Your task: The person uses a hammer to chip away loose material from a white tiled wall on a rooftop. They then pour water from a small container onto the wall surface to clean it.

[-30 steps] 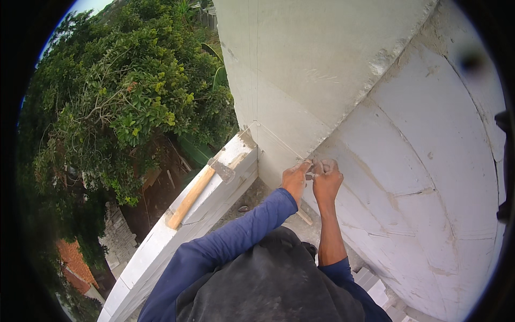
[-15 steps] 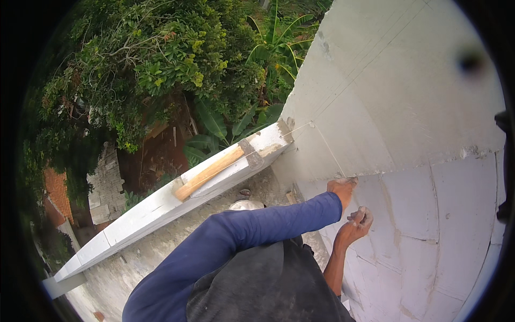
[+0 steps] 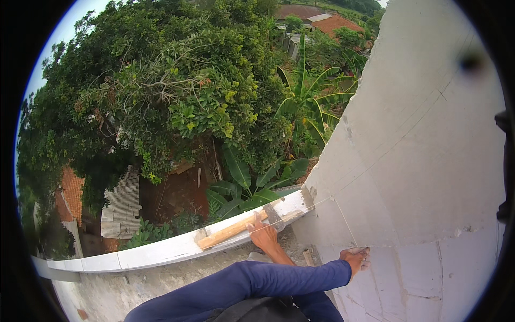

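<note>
My left arm, in a blue sleeve, crosses over my right arm. My left hand [image 3: 354,261] is closed against the wall and holds the end of a thin string [image 3: 345,221]. The string runs up to a small fixing point on the wall, then left along the ledge. My right hand [image 3: 263,234] reaches under the left arm to the ledge, its finger and thumb apart, touching the right end of a wooden bar like a tool handle [image 3: 230,232]. Whether the grey patch [image 3: 273,214] beside the bar is mortar or a tool head, I cannot tell.
The white block ledge [image 3: 145,257] curves to the left above a drop. A rough grey panel [image 3: 407,139] meets pale wall blocks [image 3: 429,273] at the right. Trees [image 3: 177,102], banana leaves [image 3: 236,166] and a corrugated roof [image 3: 121,204] lie below and beyond.
My right hand has moved left from beside my left hand to the wooden bar. My left hand keeps the string at the wall. The view has tilted up, showing more trees and roofs.
</note>
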`<act>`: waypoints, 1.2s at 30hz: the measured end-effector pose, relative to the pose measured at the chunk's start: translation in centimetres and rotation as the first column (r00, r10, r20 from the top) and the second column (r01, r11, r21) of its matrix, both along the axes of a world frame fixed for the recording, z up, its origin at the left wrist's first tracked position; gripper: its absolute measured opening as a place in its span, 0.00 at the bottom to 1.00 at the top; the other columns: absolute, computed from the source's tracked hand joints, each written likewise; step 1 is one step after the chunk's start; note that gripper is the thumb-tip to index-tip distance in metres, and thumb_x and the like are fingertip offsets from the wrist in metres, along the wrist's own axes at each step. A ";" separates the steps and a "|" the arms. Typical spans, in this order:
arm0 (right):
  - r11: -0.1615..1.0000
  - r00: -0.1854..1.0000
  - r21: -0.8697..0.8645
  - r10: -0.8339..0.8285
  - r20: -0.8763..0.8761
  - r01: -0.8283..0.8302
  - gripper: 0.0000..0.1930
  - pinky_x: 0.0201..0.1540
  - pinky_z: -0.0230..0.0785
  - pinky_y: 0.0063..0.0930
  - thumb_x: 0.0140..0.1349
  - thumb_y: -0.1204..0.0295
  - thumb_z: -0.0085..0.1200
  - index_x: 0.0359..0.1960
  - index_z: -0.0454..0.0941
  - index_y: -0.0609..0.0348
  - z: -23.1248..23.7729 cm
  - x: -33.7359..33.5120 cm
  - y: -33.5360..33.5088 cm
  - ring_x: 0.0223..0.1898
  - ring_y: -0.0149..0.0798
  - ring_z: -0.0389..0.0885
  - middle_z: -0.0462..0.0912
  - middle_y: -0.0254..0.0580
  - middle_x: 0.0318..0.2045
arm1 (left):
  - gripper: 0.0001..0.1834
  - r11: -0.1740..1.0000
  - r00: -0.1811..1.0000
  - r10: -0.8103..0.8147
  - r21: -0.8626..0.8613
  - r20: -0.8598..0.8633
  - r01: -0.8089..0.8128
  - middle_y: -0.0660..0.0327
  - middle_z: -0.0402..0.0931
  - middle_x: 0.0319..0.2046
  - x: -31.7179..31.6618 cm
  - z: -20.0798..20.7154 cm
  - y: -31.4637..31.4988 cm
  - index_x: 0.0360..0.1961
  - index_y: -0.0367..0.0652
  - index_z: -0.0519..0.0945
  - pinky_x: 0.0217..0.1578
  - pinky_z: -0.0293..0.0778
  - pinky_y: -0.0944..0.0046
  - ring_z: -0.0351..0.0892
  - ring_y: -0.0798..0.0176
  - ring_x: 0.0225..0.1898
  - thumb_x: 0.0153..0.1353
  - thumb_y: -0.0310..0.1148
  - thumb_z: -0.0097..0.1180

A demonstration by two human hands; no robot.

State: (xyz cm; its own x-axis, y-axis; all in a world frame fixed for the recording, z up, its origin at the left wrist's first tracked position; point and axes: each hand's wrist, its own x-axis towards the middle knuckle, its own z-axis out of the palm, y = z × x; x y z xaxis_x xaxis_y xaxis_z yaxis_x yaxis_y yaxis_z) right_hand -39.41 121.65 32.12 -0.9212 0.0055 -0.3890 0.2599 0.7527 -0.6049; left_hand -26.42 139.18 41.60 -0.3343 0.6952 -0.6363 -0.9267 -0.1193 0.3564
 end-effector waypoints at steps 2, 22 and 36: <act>0.999 1.000 0.043 -0.009 0.012 0.008 0.34 0.51 0.71 0.61 0.67 0.51 0.50 0.69 0.60 0.58 -0.6 -1.5 -1.1 0.47 0.66 0.82 0.82 0.71 0.45 | 0.20 1.000 0.999 -0.008 -0.012 0.034 0.008 0.58 0.81 0.41 0.0 0.1 0.0 0.52 0.36 0.80 0.39 0.83 0.62 0.86 0.58 0.38 0.66 0.39 0.64; 0.854 0.828 -0.269 -0.508 -0.237 0.446 0.23 0.44 0.70 0.54 0.64 0.62 0.56 0.61 0.73 0.50 -3.1 10.6 0.8 0.41 0.63 0.79 0.77 0.64 0.42 | 0.22 0.991 0.990 0.110 0.060 0.092 -0.116 0.57 0.78 0.45 0.9 -1.2 1.0 0.56 0.34 0.76 0.45 0.84 0.59 0.86 0.53 0.44 0.67 0.38 0.62; 0.981 0.838 -0.190 -0.073 -0.541 -0.038 0.24 0.47 0.75 0.46 0.58 0.66 0.61 0.57 0.74 0.57 -8.1 19.2 10.9 0.46 0.58 0.80 0.78 0.54 0.41 | 0.19 0.975 0.977 0.178 -0.112 -0.119 -0.191 0.61 0.80 0.39 1.9 1.6 1.0 0.49 0.38 0.80 0.40 0.79 0.62 0.84 0.60 0.38 0.64 0.41 0.64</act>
State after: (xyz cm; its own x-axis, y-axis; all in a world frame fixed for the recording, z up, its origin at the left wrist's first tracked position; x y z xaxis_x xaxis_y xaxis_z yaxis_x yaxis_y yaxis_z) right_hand -20.25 132.54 23.97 -0.9839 0.0022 0.1788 -0.1403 0.6105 -0.7795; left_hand -24.57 140.22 43.22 -0.5211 0.5343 -0.6656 -0.8479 -0.2343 0.4757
